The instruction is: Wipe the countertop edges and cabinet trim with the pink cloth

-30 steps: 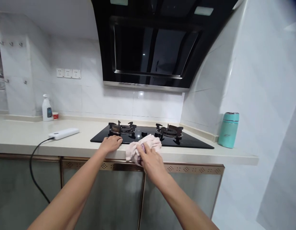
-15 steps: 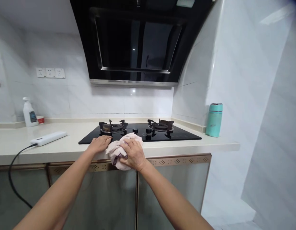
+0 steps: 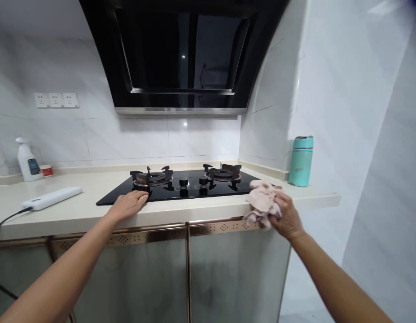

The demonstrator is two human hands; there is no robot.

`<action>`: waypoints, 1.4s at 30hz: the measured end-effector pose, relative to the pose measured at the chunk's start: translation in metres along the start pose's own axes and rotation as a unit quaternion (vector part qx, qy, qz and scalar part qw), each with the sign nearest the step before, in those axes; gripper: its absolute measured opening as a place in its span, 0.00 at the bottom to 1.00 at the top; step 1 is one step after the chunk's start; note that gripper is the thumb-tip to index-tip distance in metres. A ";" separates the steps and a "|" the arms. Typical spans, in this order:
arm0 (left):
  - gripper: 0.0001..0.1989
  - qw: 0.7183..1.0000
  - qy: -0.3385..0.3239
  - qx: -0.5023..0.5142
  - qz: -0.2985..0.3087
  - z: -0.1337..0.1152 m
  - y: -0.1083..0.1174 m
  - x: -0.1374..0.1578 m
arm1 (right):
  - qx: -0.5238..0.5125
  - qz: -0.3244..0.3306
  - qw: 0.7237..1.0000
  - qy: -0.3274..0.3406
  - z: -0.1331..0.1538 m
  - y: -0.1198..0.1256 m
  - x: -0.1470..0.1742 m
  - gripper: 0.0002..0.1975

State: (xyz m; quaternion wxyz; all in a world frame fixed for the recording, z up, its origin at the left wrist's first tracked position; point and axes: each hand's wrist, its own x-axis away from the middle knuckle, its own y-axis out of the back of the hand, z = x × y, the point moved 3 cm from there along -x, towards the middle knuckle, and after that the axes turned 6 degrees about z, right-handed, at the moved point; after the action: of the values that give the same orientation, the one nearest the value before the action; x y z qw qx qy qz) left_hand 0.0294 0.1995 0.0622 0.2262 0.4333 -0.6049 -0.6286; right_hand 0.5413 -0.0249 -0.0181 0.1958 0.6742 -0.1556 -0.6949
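Note:
A bunched pale pink cloth (image 3: 262, 200) is gripped in my right hand (image 3: 287, 216), against the counter's front edge by the right corner of the stove. The cloth hangs a little over the cabinet trim. My left hand (image 3: 129, 206) lies on the counter edge, its fingers stretched onto the front left rim of the black gas stove (image 3: 174, 193). Nothing shows in that hand. Two burners with dark pan supports and two black knobs stand on the stove's glass top.
A turquoise flask (image 3: 301, 162) stands on the counter (image 3: 69, 220) at the right end. To the left are a white spray bottle (image 3: 28, 161), a red and white cup (image 3: 46, 170) and a white device (image 3: 53, 198) with a black cable. A black range hood (image 3: 181, 96) overhangs the stove.
My right hand has carried the cloth rightward along the counter's front edge, from the stove's middle to its right corner. My left hand stays at the stove's left front. The view has shifted slightly.

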 end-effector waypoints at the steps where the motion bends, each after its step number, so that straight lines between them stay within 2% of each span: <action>1: 0.31 1.000 0.002 0.001 0.000 0.000 0.000 0.000 | 0.014 0.020 0.999 -0.032 -0.020 0.012 0.004 0.29; 4: 0.31 1.000 0.004 0.003 0.005 0.000 0.000 -0.001 | 0.056 0.058 0.989 -0.123 -0.073 0.048 0.014 0.29; 7: 0.31 1.000 0.007 0.003 0.007 -0.001 0.000 -0.001 | 0.107 0.038 0.968 -0.225 -0.115 0.073 0.023 0.28; 9: 0.31 1.000 0.008 0.004 0.008 -0.002 0.000 -0.001 | 0.127 0.007 0.960 -0.250 -0.126 0.078 0.024 0.27; 11: 0.31 1.000 0.010 0.005 0.007 -0.003 0.000 -0.002 | 0.130 -0.020 0.966 -0.223 -0.119 0.072 0.018 0.24; 14: 0.31 1.000 0.017 0.006 0.005 -0.004 -0.001 -0.002 | 0.122 -0.019 0.984 -0.126 -0.077 0.054 0.000 0.19; 18: 0.30 1.000 0.022 0.012 0.010 -0.005 -0.001 -0.002 | 0.091 0.079 0.992 -0.038 0.010 0.032 -0.037 0.17; 23: 0.29 0.999 0.022 0.030 0.012 -0.007 0.000 0.002 | 0.053 0.220 0.974 -0.026 0.134 0.003 -0.080 0.13; 25: 0.29 0.999 0.020 0.037 0.006 -0.006 0.000 0.003 | 0.033 0.245 0.969 -0.011 0.186 -0.012 -0.092 0.11; 29: 0.28 0.998 0.016 0.060 -0.011 -0.003 -0.003 0.002 | 0.026 0.276 0.956 0.095 0.289 -0.051 -0.110 0.08; 33: 0.28 0.995 0.020 0.092 -0.028 0.007 -0.006 -0.004 | 0.004 0.291 0.944 0.156 0.363 -0.086 -0.127 0.12; 35: 0.28 0.993 0.028 0.106 -0.035 0.011 -0.006 -0.007 | -0.035 0.302 0.940 0.155 0.379 -0.093 -0.138 0.14; 37: 0.28 0.992 0.035 0.117 -0.043 0.014 -0.005 -0.007 | -0.101 0.340 0.923 0.151 0.378 -0.091 -0.148 0.19; 40: 0.28 0.989 0.035 0.132 -0.057 0.014 -0.002 -0.003 | -0.230 0.395 0.876 0.156 0.347 -0.072 -0.154 0.33; 42: 0.29 0.987 0.027 0.143 -0.071 0.012 0.001 0.001 | -0.273 0.399 0.865 0.133 0.317 -0.059 -0.150 0.35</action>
State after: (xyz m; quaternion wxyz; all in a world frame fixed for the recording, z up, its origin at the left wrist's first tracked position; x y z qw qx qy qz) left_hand 0.0188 0.2058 0.0619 0.1334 0.5201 -0.6498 -0.5381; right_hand 0.2239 0.0840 0.0984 0.6516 0.5604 -0.1874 -0.4757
